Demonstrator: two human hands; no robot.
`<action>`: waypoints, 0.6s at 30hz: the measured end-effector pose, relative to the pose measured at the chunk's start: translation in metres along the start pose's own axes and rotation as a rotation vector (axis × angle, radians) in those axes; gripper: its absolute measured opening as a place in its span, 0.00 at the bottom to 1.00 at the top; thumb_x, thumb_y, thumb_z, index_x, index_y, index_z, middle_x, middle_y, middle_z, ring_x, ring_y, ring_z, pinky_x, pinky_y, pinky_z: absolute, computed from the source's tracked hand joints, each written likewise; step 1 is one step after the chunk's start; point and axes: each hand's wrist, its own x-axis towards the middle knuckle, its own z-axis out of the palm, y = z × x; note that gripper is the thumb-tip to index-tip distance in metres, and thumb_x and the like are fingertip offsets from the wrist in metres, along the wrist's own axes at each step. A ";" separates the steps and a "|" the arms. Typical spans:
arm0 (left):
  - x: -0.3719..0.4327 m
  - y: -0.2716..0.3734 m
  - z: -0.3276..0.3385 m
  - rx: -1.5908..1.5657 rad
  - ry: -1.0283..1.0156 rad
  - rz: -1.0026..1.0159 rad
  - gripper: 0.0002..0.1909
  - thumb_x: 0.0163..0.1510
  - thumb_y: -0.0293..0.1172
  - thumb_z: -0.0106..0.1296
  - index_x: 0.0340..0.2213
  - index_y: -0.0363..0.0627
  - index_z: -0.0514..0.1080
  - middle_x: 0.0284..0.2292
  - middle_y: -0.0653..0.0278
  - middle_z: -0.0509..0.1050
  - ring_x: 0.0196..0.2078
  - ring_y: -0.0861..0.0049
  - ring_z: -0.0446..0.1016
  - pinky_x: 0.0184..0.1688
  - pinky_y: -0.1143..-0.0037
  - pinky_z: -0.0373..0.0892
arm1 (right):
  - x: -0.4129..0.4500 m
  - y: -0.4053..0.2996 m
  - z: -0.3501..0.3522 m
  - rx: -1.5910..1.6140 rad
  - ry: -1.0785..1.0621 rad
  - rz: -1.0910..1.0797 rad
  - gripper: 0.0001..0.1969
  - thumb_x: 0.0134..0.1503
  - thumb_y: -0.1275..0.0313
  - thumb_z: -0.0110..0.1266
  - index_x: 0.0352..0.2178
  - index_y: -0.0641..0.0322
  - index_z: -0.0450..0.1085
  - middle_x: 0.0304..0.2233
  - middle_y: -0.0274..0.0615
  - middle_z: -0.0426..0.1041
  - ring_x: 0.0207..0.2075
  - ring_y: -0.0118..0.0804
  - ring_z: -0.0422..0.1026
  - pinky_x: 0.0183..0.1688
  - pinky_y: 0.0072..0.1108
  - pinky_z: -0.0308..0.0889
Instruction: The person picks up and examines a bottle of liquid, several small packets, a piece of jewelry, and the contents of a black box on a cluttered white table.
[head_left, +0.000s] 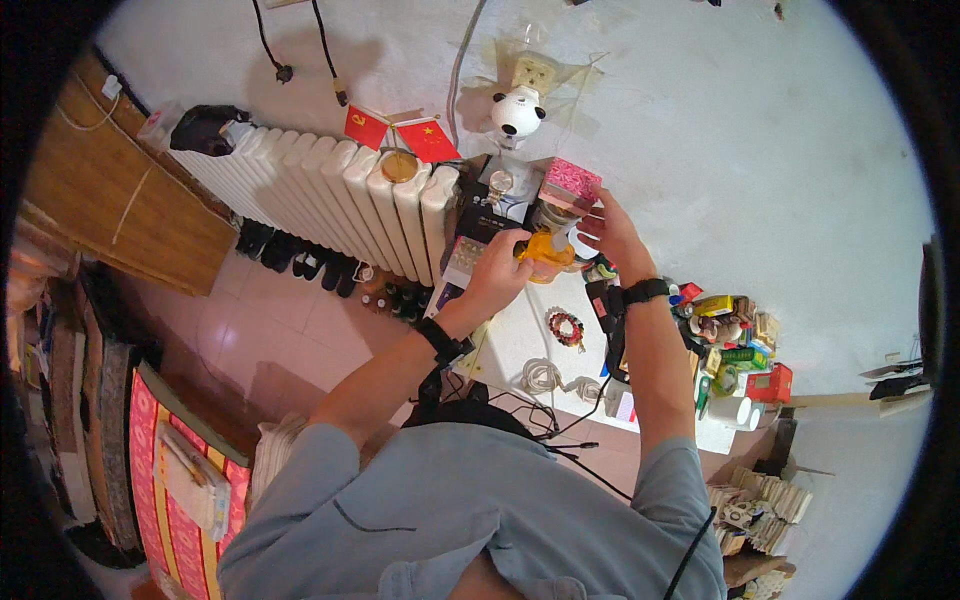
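Observation:
My left hand (501, 271) grips the side of an orange translucent container (547, 257) above the back of the white table (525, 322). My right hand (611, 229) is raised to the right of it, its fingertips at the side of a pink patterned box (571, 184); whether they press on it I cannot tell. That box rests on top of a glass jar (553, 216). Left of the jar, a metal wristwatch (499, 184) sits on a box. A beaded bracelet (565, 328) lies on the table nearer to me.
A white radiator (352, 187) with two small red flags (397, 135) stands at the left. Coiled white cable (540, 375) and black cords lie near the table's front edge. Small boxes and bottles (739, 352) crowd the right side. A white round-headed figure (517, 112) is by the wall socket.

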 end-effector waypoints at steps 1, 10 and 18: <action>0.000 0.000 0.000 -0.002 0.003 -0.001 0.19 0.48 0.25 0.50 0.43 0.35 0.63 0.42 0.50 0.67 0.47 0.58 0.66 0.49 0.70 0.62 | 0.001 0.000 -0.002 -0.004 -0.001 0.000 0.31 0.46 0.46 0.53 0.39 0.64 0.62 0.33 0.40 0.65 0.35 0.34 0.66 0.39 0.27 0.65; -0.004 -0.003 -0.002 -0.001 -0.007 -0.042 0.18 0.48 0.27 0.50 0.42 0.36 0.63 0.41 0.50 0.68 0.45 0.59 0.67 0.48 0.69 0.62 | 0.003 0.001 0.000 -0.123 0.135 -0.085 0.37 0.44 0.44 0.54 0.43 0.67 0.59 0.35 0.43 0.63 0.36 0.37 0.66 0.39 0.28 0.64; -0.015 -0.015 -0.001 -0.006 -0.038 -0.138 0.19 0.49 0.29 0.50 0.43 0.38 0.63 0.41 0.49 0.67 0.45 0.60 0.66 0.48 0.71 0.62 | 0.000 0.013 0.007 -0.089 0.098 -0.154 0.30 0.51 0.47 0.48 0.41 0.64 0.63 0.34 0.41 0.68 0.37 0.36 0.67 0.40 0.27 0.66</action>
